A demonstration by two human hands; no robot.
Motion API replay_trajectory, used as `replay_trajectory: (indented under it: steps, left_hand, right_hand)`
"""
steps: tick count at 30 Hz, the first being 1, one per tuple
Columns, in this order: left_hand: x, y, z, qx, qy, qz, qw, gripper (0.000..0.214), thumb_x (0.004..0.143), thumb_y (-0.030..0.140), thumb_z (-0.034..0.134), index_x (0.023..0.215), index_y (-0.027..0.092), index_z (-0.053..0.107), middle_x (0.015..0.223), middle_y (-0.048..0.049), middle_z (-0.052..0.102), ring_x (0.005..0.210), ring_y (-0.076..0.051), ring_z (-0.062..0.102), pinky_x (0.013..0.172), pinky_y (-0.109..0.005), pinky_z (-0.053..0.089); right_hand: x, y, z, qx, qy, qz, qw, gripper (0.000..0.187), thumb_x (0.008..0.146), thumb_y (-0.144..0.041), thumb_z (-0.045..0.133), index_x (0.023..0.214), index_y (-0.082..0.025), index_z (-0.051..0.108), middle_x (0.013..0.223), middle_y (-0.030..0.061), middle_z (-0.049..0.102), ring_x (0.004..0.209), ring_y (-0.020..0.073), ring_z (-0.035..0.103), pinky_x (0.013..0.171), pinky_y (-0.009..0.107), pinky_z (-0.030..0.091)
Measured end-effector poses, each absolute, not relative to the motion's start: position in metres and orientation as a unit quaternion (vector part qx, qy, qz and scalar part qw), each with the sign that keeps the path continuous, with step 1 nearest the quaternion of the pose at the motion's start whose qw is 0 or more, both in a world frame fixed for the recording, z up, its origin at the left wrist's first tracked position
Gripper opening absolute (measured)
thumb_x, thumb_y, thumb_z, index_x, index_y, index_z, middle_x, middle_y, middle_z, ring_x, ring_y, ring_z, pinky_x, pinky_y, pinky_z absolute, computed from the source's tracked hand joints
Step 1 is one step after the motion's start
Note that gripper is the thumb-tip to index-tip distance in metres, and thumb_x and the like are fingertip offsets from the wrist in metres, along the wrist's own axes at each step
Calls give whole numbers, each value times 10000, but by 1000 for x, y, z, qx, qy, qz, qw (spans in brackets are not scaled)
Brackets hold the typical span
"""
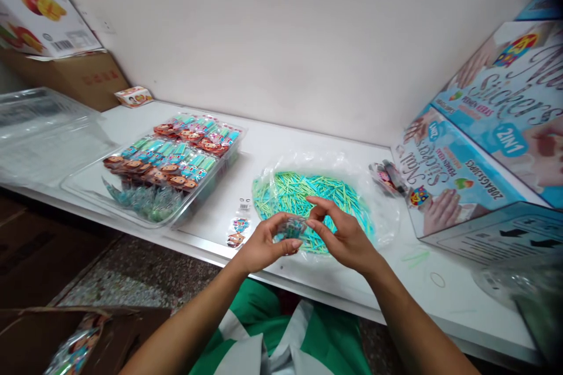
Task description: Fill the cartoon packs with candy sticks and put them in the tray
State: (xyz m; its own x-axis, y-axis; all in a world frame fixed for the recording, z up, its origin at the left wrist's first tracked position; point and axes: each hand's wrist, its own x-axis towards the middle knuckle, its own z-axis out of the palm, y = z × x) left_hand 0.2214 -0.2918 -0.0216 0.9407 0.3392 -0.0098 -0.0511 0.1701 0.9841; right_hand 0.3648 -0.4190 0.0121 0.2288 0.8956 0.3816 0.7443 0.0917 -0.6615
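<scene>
At ten o'clock from a small teal bundle (294,227), wrapped packets (171,158) are ranked in a clear tray (213,183) on the counter (210,220); at nine, a printed card (240,225) is laid. The bundle, blurred, is gripped by the left hand (264,245). At its three o'clock end, the right hand (348,239) is half curled; contact cannot be told. Loose sticks (341,193) are spread toward one o'clock. Bundle-handling is presumably under way; a steady left grip and fine right-hand pinch seem called for.
</scene>
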Motion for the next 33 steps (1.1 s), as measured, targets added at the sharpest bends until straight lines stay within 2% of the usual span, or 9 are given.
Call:
replay_trajectory:
  steps: [6, 9, 11, 14, 17, 20, 25, 29, 33]
  left_hand:
    - [193, -280, 13, 771, 115, 138, 611, 286, 853, 368, 522, 981, 171, 684, 829, -54, 655, 762, -171, 597, 680, -284, 513]
    - [159, -261, 40, 800, 130, 167, 562, 263, 857, 318, 529, 1031, 204, 689, 950, -63, 687, 835, -189, 635, 714, -296, 530]
    - [132, -237, 56, 810, 178, 308, 466, 213, 822, 278, 588, 994, 233, 706, 994, -48, 697, 908, -195, 639, 794, -310, 521]
    - [89, -178, 73, 721, 311, 565, 253, 225, 807, 258, 615, 1012, 212, 696, 1010, -32, 697, 939, -176, 635, 891, -330, 479]
    - [53, -104, 72, 636, 390, 661, 78, 271, 798, 262, 625, 1017, 111, 678, 973, -24, 704, 882, -139, 628, 866, -297, 475]
    - [31, -43, 49, 612, 494, 615, 52, 236, 817, 208, 578, 979, 66, 676, 907, 8, 708, 771, -94, 596, 786, -245, 474]
    - [31, -4, -1, 622, 608, 491, 43, 279, 834, 224, 512, 1007, 69, 666, 950, -36, 697, 805, -132, 592, 737, -227, 440]
    - [37, 1, -17, 663, 671, 325, 62, 296, 740, 310, 569, 912, 103, 694, 793, -89, 696, 769, -233, 616, 650, -273, 422]
    - [38, 6, -10, 727, 672, 140, 30, 369, 767, 401, 504, 924, 120, 685, 896, -147, 685, 873, -320, 599, 709, -352, 410]
  right_hand:
    - [350, -408, 28, -635, -645, 145, 399, 421, 894, -225, 492, 1303, -246, 390, 881, 15, 577, 793, 126, 553, 744, 272, 461]
    - [347, -406, 35, -654, -620, 166, 401, 400, 890, -264, 505, 1281, -257, 422, 841, 1, 577, 755, 120, 555, 731, 262, 464]
    - [352, -407, 32, -684, -583, 157, 411, 368, 890, -297, 502, 1254, -266, 455, 804, -6, 569, 727, 120, 553, 704, 256, 465]
    - [361, -410, 21, -727, -525, 157, 415, 355, 882, -354, 505, 1228, -277, 488, 816, 3, 581, 732, 131, 569, 638, 243, 470]
    - [365, -412, 9, -745, -509, 176, 393, 362, 874, -395, 503, 1218, -280, 500, 821, 8, 592, 716, 136, 580, 570, 227, 466]
    - [362, -412, 5, -749, -523, 182, 363, 354, 874, -413, 493, 1202, -280, 511, 805, 4, 595, 669, 126, 571, 510, 212, 448]
    - [358, -410, 5, -754, -540, 171, 333, 340, 883, -419, 471, 1184, -268, 521, 820, 7, 625, 639, 120, 578, 476, 204, 443]
    - [361, -413, 4, -758, -547, 162, 316, 324, 890, -416, 458, 1162, -258, 537, 863, 20, 655, 669, 128, 608, 519, 214, 478]
    - [363, -416, 2, -759, -558, 145, 303, 292, 892, -411, 455, 1120, -265, 564, 892, 25, 674, 673, 136, 627, 528, 224, 491]
